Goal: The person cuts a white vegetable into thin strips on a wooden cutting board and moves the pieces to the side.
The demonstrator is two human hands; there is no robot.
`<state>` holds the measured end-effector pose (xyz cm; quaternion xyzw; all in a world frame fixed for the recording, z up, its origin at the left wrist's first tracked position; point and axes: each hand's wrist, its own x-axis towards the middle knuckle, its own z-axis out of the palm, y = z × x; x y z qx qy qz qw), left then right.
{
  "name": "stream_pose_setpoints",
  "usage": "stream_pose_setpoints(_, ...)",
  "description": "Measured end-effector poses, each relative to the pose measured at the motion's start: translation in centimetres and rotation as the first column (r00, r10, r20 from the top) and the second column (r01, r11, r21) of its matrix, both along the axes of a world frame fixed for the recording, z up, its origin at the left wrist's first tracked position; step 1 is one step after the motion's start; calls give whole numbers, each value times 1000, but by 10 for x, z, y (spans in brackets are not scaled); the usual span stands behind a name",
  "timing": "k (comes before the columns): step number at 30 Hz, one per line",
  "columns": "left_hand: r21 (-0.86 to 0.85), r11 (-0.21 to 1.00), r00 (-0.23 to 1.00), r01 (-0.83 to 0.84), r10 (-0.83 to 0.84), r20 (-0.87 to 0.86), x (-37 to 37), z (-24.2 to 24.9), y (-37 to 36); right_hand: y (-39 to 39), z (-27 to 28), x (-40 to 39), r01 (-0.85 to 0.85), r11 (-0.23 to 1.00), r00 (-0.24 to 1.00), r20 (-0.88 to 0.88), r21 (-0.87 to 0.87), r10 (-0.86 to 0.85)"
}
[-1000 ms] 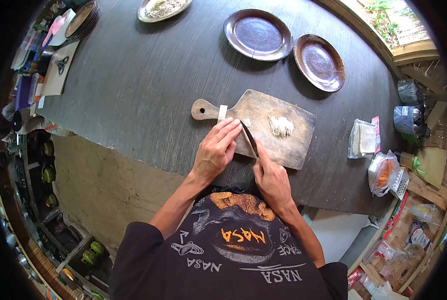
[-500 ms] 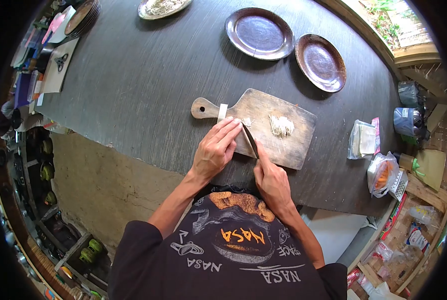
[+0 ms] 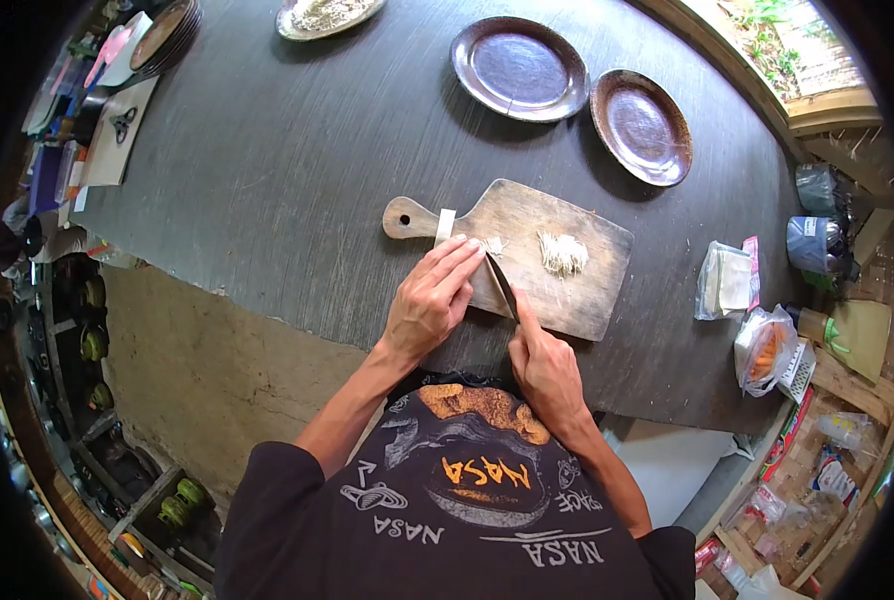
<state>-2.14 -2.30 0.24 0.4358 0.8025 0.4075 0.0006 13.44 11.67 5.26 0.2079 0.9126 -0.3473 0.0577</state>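
My left hand has its fingers pressed together, holding a pale flat strip down on a wooden cutting board. The strip's far end sticks out beyond my fingers near the board's handle; the rest is under them. In my right hand is a knife, index finger stretched along it, its dark blade close against my left fingertips. A few thin pale shreds lie just beyond the blade tip. Farther right on the board sits a small pile of pale shreds.
Two dark glazed plates stand at the back of the dark table. Another plate holds pale shreds. Scissors and stacked plates are at far left. Plastic bags and a packet lie at right.
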Motion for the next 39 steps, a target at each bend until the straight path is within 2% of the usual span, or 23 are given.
stream_pose_setpoints(6,9,1000,1000,-9,9,7,1,0,-1,1,-5,-10,-6,1000,998,-64,-17,4)
stream_pose_setpoints(8,9,1000,1000,-13,13,7,0,1,-2,0,-2,-14,-4,1000,1000,-6,-5,4)
stream_pose_setpoints(14,7,1000,1000,-14,14,4,-2,2,-1,1,4,-4,10,1000,1000,24,-4,-9)
stream_pose_setpoints(20,-11,1000,999,28,-28,-29,-1,-4,-5,0,-3,-3,24,999,998,-55,-34,-26)
stream_pose_setpoints(26,27,1000,1000,-15,14,12,-1,-1,-2,-2,-2,-14,9,1000,997,-77,-12,-10)
stream_pose_setpoints(39,19,1000,1000,-5,5,-17,-2,-2,-1,-1,-2,-15,18,1000,998,-56,4,-18)
